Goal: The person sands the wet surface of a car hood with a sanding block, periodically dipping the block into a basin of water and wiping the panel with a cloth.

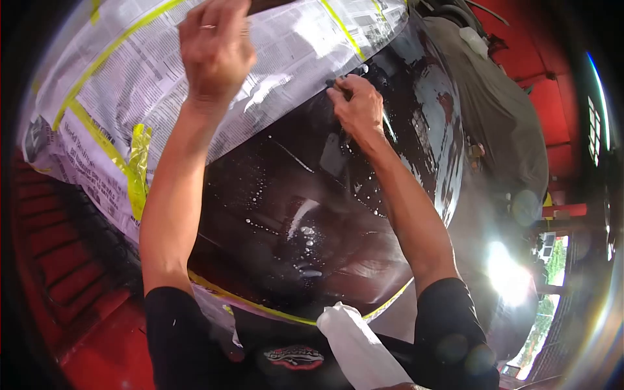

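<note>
My right hand [361, 107] is closed, with a small dark pad [338, 83] at its fingertips, pressed to a glossy dark car panel [279, 195]. Drops and streaks of water lie on the panel, near the edge of the masking newspaper [273, 97]. Above that newspaper is my left hand [218, 52], its fingers curled and a ring on one of them. Whether anything is in my left hand cannot be made out.
Yellow masking tape [97, 71] holds the newspaper, and a loose crumpled strip [138, 169] hangs at the left. A grey cover [494, 97] drapes something at the right. A white cloth [354, 344] hangs close to my chest. Red floor shows at both sides.
</note>
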`<state>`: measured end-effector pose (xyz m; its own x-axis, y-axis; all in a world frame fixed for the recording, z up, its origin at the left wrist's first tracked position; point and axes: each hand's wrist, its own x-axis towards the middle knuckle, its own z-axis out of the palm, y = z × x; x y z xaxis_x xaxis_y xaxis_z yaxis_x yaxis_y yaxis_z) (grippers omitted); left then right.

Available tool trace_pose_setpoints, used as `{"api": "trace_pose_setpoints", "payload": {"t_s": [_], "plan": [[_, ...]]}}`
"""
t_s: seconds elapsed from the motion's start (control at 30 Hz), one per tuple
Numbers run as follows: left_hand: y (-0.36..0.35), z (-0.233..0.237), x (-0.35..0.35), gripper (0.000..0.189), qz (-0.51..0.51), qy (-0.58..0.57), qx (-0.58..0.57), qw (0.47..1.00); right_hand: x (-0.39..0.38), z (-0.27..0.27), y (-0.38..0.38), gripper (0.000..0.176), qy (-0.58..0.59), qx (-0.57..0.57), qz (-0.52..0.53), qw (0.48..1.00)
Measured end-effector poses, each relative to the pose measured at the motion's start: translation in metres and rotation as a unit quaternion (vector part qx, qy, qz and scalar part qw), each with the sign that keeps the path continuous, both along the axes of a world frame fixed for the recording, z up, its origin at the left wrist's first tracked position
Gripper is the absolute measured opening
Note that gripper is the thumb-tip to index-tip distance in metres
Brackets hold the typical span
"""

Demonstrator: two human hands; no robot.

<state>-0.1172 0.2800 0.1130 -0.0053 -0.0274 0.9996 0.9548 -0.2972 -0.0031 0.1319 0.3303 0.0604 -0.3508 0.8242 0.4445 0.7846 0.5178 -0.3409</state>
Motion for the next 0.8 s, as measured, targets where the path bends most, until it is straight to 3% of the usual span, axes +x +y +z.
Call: {"api": "trace_pose_setpoints", "payload": {"t_s": [0.03, 0.17, 0.2, 0.33, 0.4, 0.5, 0.53, 0.57, 0.67, 0.7, 0.73, 0.77, 0.8], "plan": [[-0.004, -0.002, 0.007, 0.022, -0.005, -0.013, -0.04, 0.999, -0.002, -0.004, -0.002, 0.029, 0.031, -0.013, -0.019, 0.999], [0.001, -0.005, 0.022, 0.027, -0.029, -0.02, -0.043, 0.998, -0.018, -0.018, -0.014, 0.026, 0.115, 0.004, -0.093, 0.989], [0.001, -0.004, 0.025, 0.028, -0.057, -0.066, -0.03, 0.996, -0.022, -0.02, -0.022, 0.025, 0.152, 0.01, -0.126, 0.98], [0.003, 0.002, 0.011, 0.029, -0.11, -0.186, -0.038, 0.976, -0.05, -0.026, -0.109, 0.023, 0.054, 0.074, -0.016, 0.996], [0.003, 0.008, 0.005, 0.028, -0.128, -0.251, -0.047, 0.958, -0.058, -0.023, -0.129, 0.023, 0.053, 0.058, -0.025, 0.997], [0.019, 0.008, -0.004, 0.027, -0.168, -0.298, 0.05, 0.938, -0.03, -0.029, -0.082, 0.023, -0.01, 0.094, -0.055, 0.994], [0.026, 0.006, -0.006, 0.027, -0.176, -0.304, 0.091, 0.932, -0.026, -0.024, -0.057, 0.023, 0.145, -0.036, -0.154, 0.977], [0.03, 0.007, -0.007, 0.027, -0.195, -0.332, 0.083, 0.919, -0.013, -0.02, -0.026, 0.022, 0.079, -0.009, -0.182, 0.98], [0.021, 0.012, -0.005, 0.028, -0.184, -0.365, 0.073, 0.91, -0.014, -0.017, -0.03, 0.023, 0.085, -0.014, -0.184, 0.979], [0.012, 0.019, -0.005, 0.027, -0.237, -0.406, 0.035, 0.882, -0.025, -0.011, -0.059, 0.024, 0.14, -0.088, -0.168, 0.972], [0.008, 0.02, -0.007, 0.027, -0.264, -0.426, 0.017, 0.865, -0.028, -0.026, -0.086, 0.024, 0.087, 0.01, -0.129, 0.988], [0.004, 0.022, -0.008, 0.027, -0.289, -0.447, 0.0, 0.847, -0.034, -0.026, -0.103, 0.024, 0.09, -0.009, -0.135, 0.987], [0.001, 0.021, -0.009, 0.026, -0.238, -0.424, -0.029, 0.873, -0.037, -0.023, -0.111, 0.024, 0.097, -0.026, -0.143, 0.985]]}}
